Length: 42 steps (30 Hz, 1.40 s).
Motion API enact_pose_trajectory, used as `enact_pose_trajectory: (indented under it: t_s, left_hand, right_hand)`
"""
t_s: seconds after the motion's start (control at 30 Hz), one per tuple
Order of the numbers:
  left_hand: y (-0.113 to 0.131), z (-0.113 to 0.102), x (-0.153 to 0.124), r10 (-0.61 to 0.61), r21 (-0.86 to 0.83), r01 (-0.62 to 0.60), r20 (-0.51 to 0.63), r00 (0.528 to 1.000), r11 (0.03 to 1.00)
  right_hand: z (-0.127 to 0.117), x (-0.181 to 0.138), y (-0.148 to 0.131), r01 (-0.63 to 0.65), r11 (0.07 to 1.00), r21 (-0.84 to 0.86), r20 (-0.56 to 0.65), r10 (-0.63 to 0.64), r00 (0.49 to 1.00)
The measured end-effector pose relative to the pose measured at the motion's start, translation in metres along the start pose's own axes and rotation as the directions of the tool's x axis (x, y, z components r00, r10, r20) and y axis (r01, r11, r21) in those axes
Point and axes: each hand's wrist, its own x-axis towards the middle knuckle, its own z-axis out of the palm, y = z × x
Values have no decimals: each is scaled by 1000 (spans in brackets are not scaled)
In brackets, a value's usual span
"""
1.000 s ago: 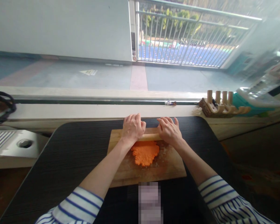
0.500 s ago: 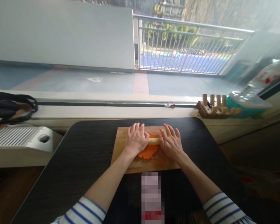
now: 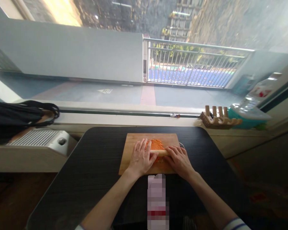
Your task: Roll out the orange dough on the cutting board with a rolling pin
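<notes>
A flattened piece of orange dough (image 3: 156, 144) lies on a wooden cutting board (image 3: 129, 153). Across it runs a short, pale wooden rolling pin (image 3: 159, 153). At the pin's left end is my left hand (image 3: 141, 158), its thumb below the pin and its fingers stretched over the top. My right hand (image 3: 180, 159) grips the other end, fingers bent over the wood. The dough shows mostly beyond the pin, with a little on the near side. Both pin ends are hidden under my hands.
The board rests on a dark table (image 3: 98, 159) beside a window. On the sill stand a wooden rack with pegs (image 3: 219, 119), a turquoise box (image 3: 249, 119) and a plastic bottle (image 3: 256, 92). A black bag (image 3: 19, 113) and a white radiator (image 3: 45, 145) are at left.
Both hands have drawn the rolling pin toward me over the dough, baring more of its far part. The camera view has tilted up.
</notes>
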Motion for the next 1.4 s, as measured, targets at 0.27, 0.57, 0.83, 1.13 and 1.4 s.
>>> enact_pose_trajectory:
  t_s: [0.27, 0.57, 0.83, 1.13, 1.4]
  left_hand:
    - [-22, -27, -16, 32, -106, -18, 137, 990, 994]
    - [-9, -38, -31, 56, -83, -49, 88, 995, 995]
    - [-8, -17, -43, 11, -17, -12, -36, 999, 1000]
    - [-8, -11, -34, -69, 60, 69, -10, 998, 996]
    - [-22, -7, -25, -126, -32, 125, 0, 992, 992]
  right_hand:
    - [-14, 10, 8, 89, 996, -7, 61, -88, 994]
    - [-29, 41, 24, 236, 968, 85, 239, -250, 938]
    - [-22, 59, 15, 116, 987, 109, 314, -145, 938]
    - [-5, 87, 0, 63, 998, 18, 291, -66, 954]
    - [8, 110, -6, 70, 997, -32, 250, -60, 966]
